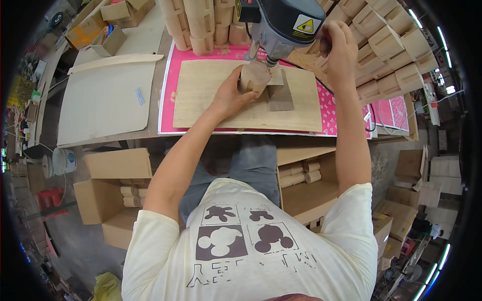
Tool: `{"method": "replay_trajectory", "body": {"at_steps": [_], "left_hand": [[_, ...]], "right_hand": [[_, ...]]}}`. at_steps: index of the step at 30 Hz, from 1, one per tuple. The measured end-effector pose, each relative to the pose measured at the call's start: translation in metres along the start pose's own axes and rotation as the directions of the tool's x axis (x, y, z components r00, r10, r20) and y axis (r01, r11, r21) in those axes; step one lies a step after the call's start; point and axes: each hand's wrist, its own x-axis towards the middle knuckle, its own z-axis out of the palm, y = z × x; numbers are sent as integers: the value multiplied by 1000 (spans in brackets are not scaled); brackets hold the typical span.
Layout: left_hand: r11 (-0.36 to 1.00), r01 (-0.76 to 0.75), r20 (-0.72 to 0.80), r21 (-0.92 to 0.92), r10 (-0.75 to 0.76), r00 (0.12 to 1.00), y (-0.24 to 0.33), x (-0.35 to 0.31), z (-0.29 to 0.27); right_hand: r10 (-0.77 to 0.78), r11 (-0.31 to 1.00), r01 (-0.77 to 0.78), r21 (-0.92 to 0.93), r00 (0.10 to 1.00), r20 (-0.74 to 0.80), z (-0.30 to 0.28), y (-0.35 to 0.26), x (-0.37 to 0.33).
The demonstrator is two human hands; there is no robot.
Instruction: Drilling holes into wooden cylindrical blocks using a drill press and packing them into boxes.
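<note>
My left hand (232, 92) grips a small light wooden block (254, 77) and holds it under the bit of a grey drill press (281, 25). The block rests against a darker wooden jig (280, 95) on a pale plywood board (201, 95). Raised at the machine's right side, my right hand (338, 50) is closed around the press's dark handle knob (325, 46). The board lies on a pink patterned sheet (168, 75) covering the workbench.
Stacks of shaped wooden pieces stand behind the press (201, 25) and at the right (391, 45). A large pale panel (103, 98) lies at the left. Open cardboard boxes with wooden rolls sit on the floor at left (113, 200) and right (306, 183).
</note>
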Motion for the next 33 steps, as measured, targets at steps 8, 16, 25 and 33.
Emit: {"method": "replay_trajectory", "body": {"at_steps": [8,16,25,33], "left_hand": [[999,38,10,34,-38,999,5,0,-2],[999,20,-17,49,-19,1000,3,0,0],[1000,22,-33,-17,-22,999,0,-1,1],[973,140,-289,182,-83,954,-4,-55,3]], "right_hand": [[-151,988,142,-65,974,-169,25,16,-84],[-179,964,139,-226,970,-167,8,15,9],[231,973,-229,43,972,-51,-7,46,37],[431,880,-455,-133,885,-177,-20,147,-105]]}}
